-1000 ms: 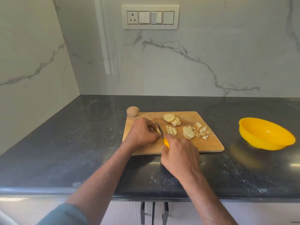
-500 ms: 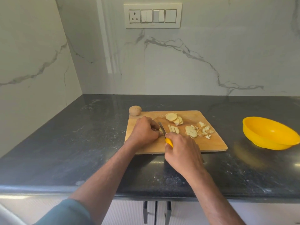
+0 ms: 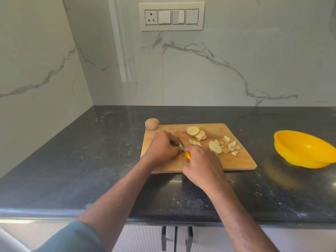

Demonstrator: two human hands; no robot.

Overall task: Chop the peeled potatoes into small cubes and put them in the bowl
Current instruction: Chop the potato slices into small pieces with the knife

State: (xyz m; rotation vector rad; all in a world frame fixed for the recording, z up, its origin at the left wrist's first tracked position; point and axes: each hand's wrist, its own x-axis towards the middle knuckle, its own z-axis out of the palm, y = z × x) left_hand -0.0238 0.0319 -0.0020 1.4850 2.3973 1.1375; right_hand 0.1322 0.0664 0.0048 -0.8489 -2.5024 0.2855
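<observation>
A wooden cutting board (image 3: 236, 160) lies on the dark counter. On it are round potato slices (image 3: 193, 131), a few strips (image 3: 195, 142) and a heap of small cut pieces (image 3: 225, 146). My right hand (image 3: 201, 166) grips a knife by its yellow handle (image 3: 187, 155); the blade (image 3: 181, 142) points away, down at the board. My left hand (image 3: 163, 147), fingers curled, holds a potato piece against the blade; the piece is almost fully hidden. A whole potato (image 3: 152, 123) sits at the board's far left corner. The yellow bowl (image 3: 305, 149) stands to the right and looks empty.
The dark stone counter (image 3: 91, 160) meets marble walls at the back and left. A switch panel (image 3: 171, 16) is on the back wall. Cabinet handles (image 3: 175, 239) show below the counter's front edge.
Both hands stay at the same spot on the board while the knife works a little at the piece. The view has shifted slightly.
</observation>
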